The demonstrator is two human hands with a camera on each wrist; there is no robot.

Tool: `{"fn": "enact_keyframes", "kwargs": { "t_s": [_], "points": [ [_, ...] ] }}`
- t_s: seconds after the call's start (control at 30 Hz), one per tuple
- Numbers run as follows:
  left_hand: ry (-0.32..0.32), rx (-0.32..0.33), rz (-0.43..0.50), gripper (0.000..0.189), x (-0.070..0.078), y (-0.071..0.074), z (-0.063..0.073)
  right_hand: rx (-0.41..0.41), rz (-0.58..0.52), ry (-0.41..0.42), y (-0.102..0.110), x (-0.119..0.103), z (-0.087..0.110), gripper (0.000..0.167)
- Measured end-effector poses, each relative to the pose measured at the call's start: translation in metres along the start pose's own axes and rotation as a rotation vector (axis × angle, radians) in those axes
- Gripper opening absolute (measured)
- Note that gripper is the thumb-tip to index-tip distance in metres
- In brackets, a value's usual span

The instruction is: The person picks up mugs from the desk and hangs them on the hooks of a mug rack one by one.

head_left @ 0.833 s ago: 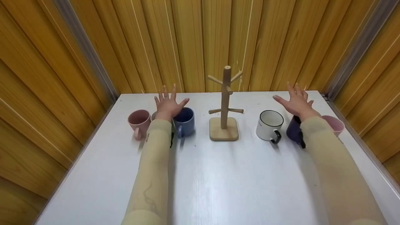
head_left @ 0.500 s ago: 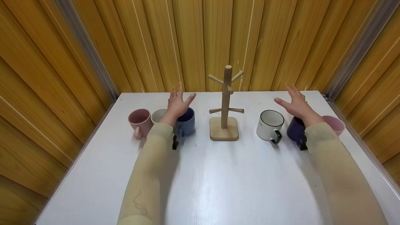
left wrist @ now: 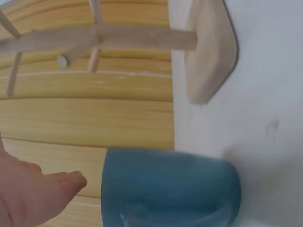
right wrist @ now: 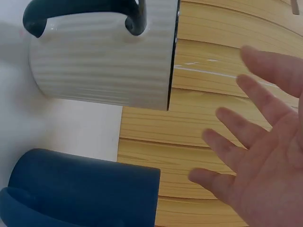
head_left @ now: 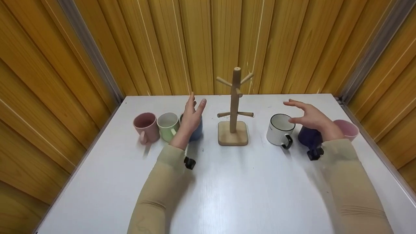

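Note:
My left hand (head_left: 191, 121) hovers over the blue mug (head_left: 198, 131), fingers extended and thumb apart, holding nothing. In the left wrist view, its fingers are beside the top of the blue mug (left wrist: 165, 184). Over on the right, my right hand (head_left: 310, 117) has its thumb spread from the fingers, with the thumb tip overlapping the rim of the white enamel mug (head_left: 275, 133). The right wrist view shows the relaxed fingers apart from the white mug (right wrist: 104, 61). Below that hand stands a navy mug (head_left: 306, 136), partly hidden by it.
Between the hands stands a wooden mug tree (head_left: 234, 107) with bare pegs. A pink mug (head_left: 151, 134) and a green mug (head_left: 166, 131) stand at the left; a lighter pink cup (head_left: 347, 127) is at the far right. Wood-grain panels (head_left: 201, 48) enclose the white table (head_left: 227, 188).
My left hand has moved right and turned sideways, uncovering the green mug and covering part of the blue one. My right hand has lowered and turned toward the white mug's rim.

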State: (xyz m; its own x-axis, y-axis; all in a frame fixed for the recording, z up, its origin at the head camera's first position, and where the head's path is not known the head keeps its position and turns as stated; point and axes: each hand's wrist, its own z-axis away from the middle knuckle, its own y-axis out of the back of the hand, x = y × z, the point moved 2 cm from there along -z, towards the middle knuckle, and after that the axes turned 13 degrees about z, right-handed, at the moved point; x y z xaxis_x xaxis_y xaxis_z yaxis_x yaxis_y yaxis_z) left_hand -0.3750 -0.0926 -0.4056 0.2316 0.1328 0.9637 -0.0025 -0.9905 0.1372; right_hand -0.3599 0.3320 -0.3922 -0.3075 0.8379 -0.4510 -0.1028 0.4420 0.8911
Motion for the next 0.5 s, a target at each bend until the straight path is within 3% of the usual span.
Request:
{"fn": "enact_keyframes", "kwargs": {
  "t_s": [0.13, 0.27, 0.4, 0.5],
  "points": [
    [-0.114, 0.053, 0.106, 0.067, 0.004, -0.009, 0.022, -0.061, 0.019, 0.022, -0.007, -0.002, 0.003, 0.076],
    [-0.204, 0.069, 0.142, 0.046, 0.007, -0.025, 0.044, -0.101, 0.035, 0.044, -0.016, -0.002, 0.002, 0.083],
    [-0.236, -0.006, 0.144, 0.028, 0.005, -0.050, 0.062, -0.148, 0.052, 0.034, -0.024, 0.000, -0.002, 0.089],
    [-0.178, -0.112, 0.103, 0.022, -0.003, -0.072, 0.071, -0.182, 0.078, 0.010, -0.031, 0.001, -0.005, 0.093]
  ]
}}
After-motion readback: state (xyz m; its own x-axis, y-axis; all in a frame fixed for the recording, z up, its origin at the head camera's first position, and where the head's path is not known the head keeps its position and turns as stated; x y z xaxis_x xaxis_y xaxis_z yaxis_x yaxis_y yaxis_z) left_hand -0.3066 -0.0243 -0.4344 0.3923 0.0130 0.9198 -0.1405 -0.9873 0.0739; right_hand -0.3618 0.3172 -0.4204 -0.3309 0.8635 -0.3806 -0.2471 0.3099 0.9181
